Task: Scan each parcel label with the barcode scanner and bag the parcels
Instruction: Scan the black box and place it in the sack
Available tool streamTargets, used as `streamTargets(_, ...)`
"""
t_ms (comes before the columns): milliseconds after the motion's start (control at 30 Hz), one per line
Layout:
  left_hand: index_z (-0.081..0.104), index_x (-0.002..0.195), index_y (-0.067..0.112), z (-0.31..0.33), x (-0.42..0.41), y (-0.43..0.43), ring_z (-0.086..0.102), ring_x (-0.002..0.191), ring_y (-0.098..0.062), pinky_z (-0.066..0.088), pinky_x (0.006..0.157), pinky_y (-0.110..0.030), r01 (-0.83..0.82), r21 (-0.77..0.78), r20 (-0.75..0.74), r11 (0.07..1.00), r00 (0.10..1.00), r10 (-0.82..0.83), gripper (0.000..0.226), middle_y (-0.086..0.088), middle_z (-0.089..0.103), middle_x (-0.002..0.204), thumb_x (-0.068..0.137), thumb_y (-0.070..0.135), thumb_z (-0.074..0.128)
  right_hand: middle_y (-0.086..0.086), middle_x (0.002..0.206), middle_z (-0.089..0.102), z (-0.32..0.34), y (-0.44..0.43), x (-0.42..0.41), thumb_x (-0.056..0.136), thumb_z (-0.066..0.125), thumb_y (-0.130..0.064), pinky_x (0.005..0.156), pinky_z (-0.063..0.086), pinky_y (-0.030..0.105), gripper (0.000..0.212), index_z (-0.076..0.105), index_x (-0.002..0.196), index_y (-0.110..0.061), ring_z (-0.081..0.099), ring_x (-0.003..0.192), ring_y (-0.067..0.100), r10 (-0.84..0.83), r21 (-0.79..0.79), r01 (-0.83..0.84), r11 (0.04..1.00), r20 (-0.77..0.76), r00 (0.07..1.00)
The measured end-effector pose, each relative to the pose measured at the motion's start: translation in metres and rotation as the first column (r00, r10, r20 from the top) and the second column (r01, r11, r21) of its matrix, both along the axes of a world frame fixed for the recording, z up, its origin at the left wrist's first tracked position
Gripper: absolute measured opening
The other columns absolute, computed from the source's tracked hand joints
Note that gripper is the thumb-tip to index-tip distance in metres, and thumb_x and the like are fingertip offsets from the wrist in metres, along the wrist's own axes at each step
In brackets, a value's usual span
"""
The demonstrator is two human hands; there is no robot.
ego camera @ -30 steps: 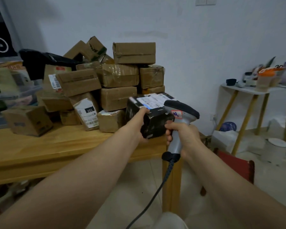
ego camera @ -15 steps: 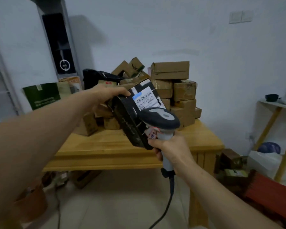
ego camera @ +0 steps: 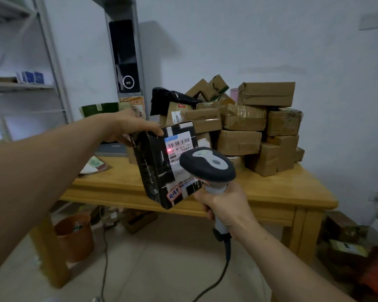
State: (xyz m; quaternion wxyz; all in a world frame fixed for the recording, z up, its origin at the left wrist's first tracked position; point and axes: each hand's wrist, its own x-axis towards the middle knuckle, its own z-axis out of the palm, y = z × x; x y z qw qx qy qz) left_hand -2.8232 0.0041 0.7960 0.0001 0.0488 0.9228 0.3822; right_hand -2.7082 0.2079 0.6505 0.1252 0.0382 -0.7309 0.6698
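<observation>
A wooden table spans the middle of the view. At two o'clock from the held parcel, a pile of brown cardboard parcels is stacked on the table's far side against the white wall. A black plastic bag slumps at the pile's ten o'clock corner. Under the table, at seven o'clock, an orange bucket stands on the floor, and a grey metal shelf rises at ten o'clock of the frame. The black parcel hangs in the air in front of the table's near edge, about mid-frame and tilted, with its white label turned toward the camera. It hides part of the pile behind it. The left hand grasps the parcel at its eleven o'clock corner, fingers laid over the top edge. At the parcel's four o'clock, the right hand is clenched round the pale handle of the barcode scanner. The scanner's dark head covers the label's lower right part, and whether it touches the parcel cannot be told. A red dot glows at the label's left edge. A dark cable trails from the handle toward six o'clock.
</observation>
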Motion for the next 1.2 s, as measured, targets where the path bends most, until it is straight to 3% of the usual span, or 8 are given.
streamTargets(167,0.056,0.114,0.007,-0.002,0.002,-0.022,0.063,0.092,-0.024,0.05,0.065,-0.029,-0.026,0.016,0.013,1.0,1.0,0.025,0.055,-0.013,0.065,0.102,0.072,0.036,0.076,0.005,0.061,0.057,0.001,-0.013,-0.007,0.082,0.07,-0.006,0.046,0.045,0.021,0.011,0.059,0.082,-0.01,0.051,0.048,0.011,0.006,0.04,-0.006,0.999,-0.003,1.0)
streamTargets(534,0.06,0.107,0.007,-0.014,0.002,-0.064,0.061,0.097,-0.025,0.052,0.077,-0.034,-0.076,0.05,0.007,0.996,0.997,0.076,0.046,-0.014,0.066,0.1,0.074,0.035,0.075,0.003,0.057,0.056,-0.002,-0.044,-0.022,0.082,0.07,-0.006,0.049,0.046,0.026,0.013,0.058,0.076,-0.009,0.051,0.048,0.014,0.075,0.057,-0.077,0.995,0.032,0.997)
streamTargets(767,0.054,0.106,0.013,-0.042,0.011,-0.115,0.061,0.096,-0.024,0.052,0.075,-0.036,-0.157,0.196,0.078,0.968,0.987,0.144,0.041,-0.011,0.064,0.103,0.076,0.035,0.073,0.006,0.074,0.071,-0.017,-0.071,-0.039,0.083,0.072,-0.017,0.055,0.053,0.024,0.013,0.064,0.089,-0.01,0.066,0.061,0.014,0.095,-0.215,-0.071,0.974,0.103,0.99)
streamTargets(867,0.055,0.11,0.014,-0.076,0.023,-0.149,0.062,0.1,-0.027,0.054,0.076,-0.038,-0.247,0.335,0.183,0.909,0.964,0.194,0.051,-0.014,0.063,0.11,0.072,0.04,0.075,0.009,0.09,0.07,-0.034,-0.082,-0.056,0.079,0.075,-0.021,0.061,0.054,0.031,0.022,0.062,0.095,-0.014,0.067,0.079,0.021,0.058,-0.424,0.058,0.904,0.256,0.965)
streamTargets(967,0.053,0.118,0.01,-0.121,0.038,-0.185,0.067,0.099,-0.031,0.057,0.081,-0.042,-0.337,0.502,0.299,0.797,0.932,0.205,0.109,-0.016,0.066,0.113,0.024,0.046,0.093,0.007,0.095,0.067,-0.055,-0.099,-0.065,0.07,0.081,-0.019,0.057,0.05,0.03,0.039,0.062,0.104,-0.014,0.063,0.076,0.019,0.152,-0.47,0.037,0.882,0.356,0.922)
streamTargets(1034,0.051,0.123,0.01,-0.155,0.048,-0.208,0.07,0.093,-0.03,0.06,0.068,-0.041,-0.362,0.596,0.342,0.717,0.922,0.181,0.128,-0.016,0.066,0.114,0.007,0.043,0.094,0.007,0.093,0.069,-0.07,-0.119,-0.068,0.059,0.083,-0.022,0.054,0.05,0.029,0.051,0.062,0.105,-0.014,0.062,0.075,0.019,0.248,-0.498,-0.024,0.867,0.39,0.887)
streamTargets(1100,0.051,0.127,0.011,-0.186,0.061,-0.228,0.071,0.088,-0.029,0.059,0.061,-0.039,-0.393,0.662,0.369,0.638,0.912,0.179,0.123,-0.015,0.064,0.115,0.016,0.041,0.094,0.005,0.085,0.07,-0.084,-0.142,-0.071,0.053,0.081,-0.025,0.052,0.049,0.027,0.051,0.063,0.1,-0.014,0.063,0.067,0.017,0.337,-0.518,-0.086,0.851,0.412,0.847)
streamTargets(1200,0.053,0.124,0.012,-0.226,0.08,-0.258,0.067,0.096,-0.029,0.057,0.068,-0.039,-0.452,0.69,0.395,0.565,0.889,0.229,0.109,-0.013,0.063,0.113,0.028,0.047,0.09,0.002,0.074,0.072,-0.1,-0.179,-0.078,0.053,0.079,-0.028,0.05,0.047,0.024,0.044,0.065,0.092,-0.014,0.064,0.055,0.013,0.425,-0.51,-0.166,0.844,0.446,0.788)
